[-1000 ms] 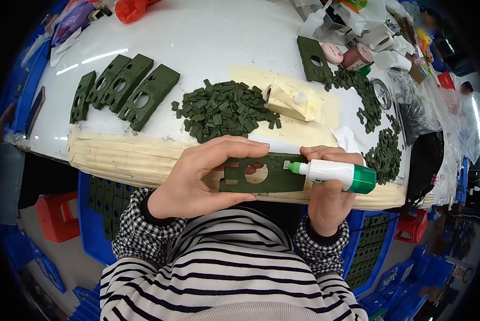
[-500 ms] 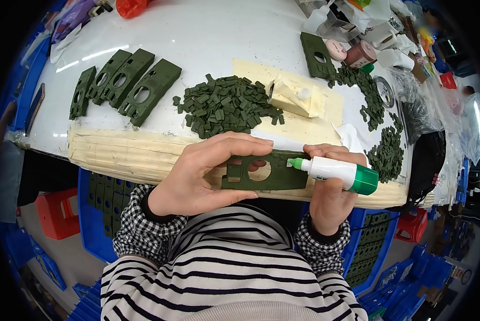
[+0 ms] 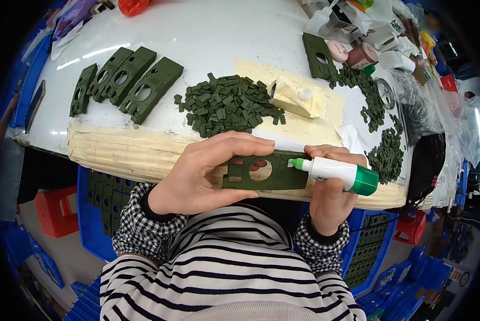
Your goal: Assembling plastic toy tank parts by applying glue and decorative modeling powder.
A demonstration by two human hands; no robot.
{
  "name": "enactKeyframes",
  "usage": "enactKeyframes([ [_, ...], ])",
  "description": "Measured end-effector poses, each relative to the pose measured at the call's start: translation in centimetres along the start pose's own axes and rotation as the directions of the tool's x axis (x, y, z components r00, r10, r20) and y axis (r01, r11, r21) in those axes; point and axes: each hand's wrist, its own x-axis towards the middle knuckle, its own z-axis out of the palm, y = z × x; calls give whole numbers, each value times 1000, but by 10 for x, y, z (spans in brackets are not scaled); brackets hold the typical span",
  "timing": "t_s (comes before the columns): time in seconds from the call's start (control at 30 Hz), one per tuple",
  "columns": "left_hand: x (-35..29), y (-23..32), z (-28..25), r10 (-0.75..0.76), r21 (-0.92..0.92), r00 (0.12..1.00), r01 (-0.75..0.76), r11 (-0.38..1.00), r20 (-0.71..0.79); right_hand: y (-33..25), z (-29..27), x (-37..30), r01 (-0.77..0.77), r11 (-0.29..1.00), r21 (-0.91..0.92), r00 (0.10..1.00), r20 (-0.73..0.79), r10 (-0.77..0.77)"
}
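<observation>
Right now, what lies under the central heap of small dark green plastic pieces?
The heap rests on the white table, its right edge overlapping a cream sheet. Whatever sits beneath the pile's middle is covered.

Pile of small blocks point(image 3: 226, 104) lies mid-worktop point(image 3: 208, 37); row of plates point(image 3: 123, 80) to its left; box point(image 3: 292, 98) just right.

Bright, even light from overhead. The white table point(image 3: 208, 37) shows streaks of glare toward ten o'clock. Shadows are soft and short. The centre is sharp; fisheye bending curves the table edge, and the rim darkens to black all round, with slight blur there.
</observation>
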Motion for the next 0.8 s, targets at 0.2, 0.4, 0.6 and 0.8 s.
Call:
enactKeyframes([
  [0.2, -1, 0, 1, -16, -25, 1000, 16, 1000, -4, -1, 1, 0, -5, 1000, -1, 1000, -4, 5],
  [0.4, -1, -1, 0, -6, -20, 1000, 7, 1000, 9, -1, 3, 0, -10, 998, 65, 999, -40, 13],
  [0.6, -2, -1, 0, -46, -80, 999, 46, 996, 9, -2, 3, 0, 8, 1000, 24, 1000, -19, -7],
  [0.8, -2, 0, 0, -60, -103, 998, 60, 993, 9, -2, 3, 0, 23, 1000, 10, 1000, -13, -23],
])
